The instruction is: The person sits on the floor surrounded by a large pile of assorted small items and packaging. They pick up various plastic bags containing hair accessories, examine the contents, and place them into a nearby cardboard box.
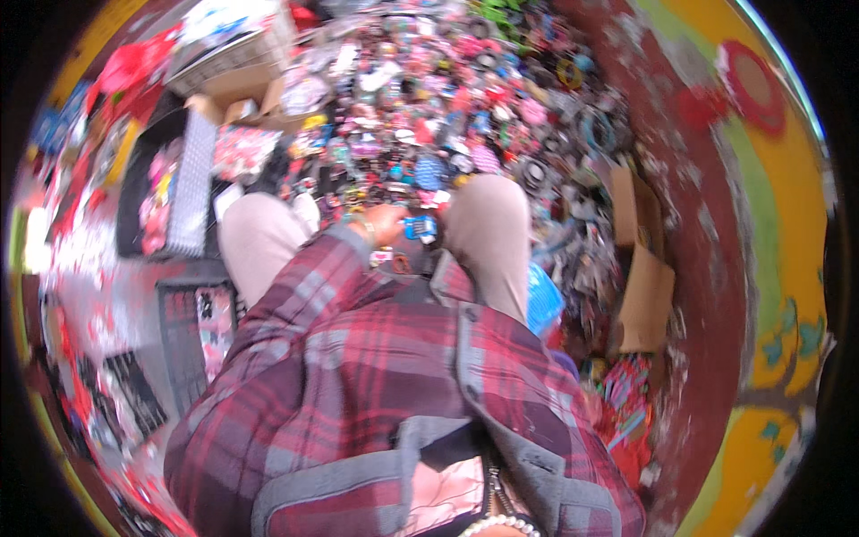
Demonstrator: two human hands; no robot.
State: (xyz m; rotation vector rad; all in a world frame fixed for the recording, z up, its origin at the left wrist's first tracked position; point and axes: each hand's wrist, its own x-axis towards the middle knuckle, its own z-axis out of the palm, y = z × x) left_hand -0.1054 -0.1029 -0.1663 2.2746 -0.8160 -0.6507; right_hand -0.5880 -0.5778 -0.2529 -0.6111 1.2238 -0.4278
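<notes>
One hand shows: the left hand [386, 224], just above the middle of the frame, between the left knee [259, 237] and the right knee [488, 210]. The right hand is out of sight; we can't say what it does.

Key relation: a small blue packet [419, 227] sits directly right of the left hand's fingertips, touching or just beside them; blur hides which. We read it as slightly wider than tall, long axis roughly across the frame. The left hand is the nearer one we can see. Its fingers look loosely curled; how far they open, and whether they have hold of the packet, we can't tell.

Around it: a small red-and-white piece [382, 257] lies just below the hand, a reddish ring [402, 263] beside that. A dense pile of small trinkets [420, 116] fills the upper centre, crowding the packet from above; the right knee bounds it on the right. Farther off, we note a black bin [128, 210] at left, a grey crate [179, 345] lower left, a cardboard box [649, 300] at right.
</notes>
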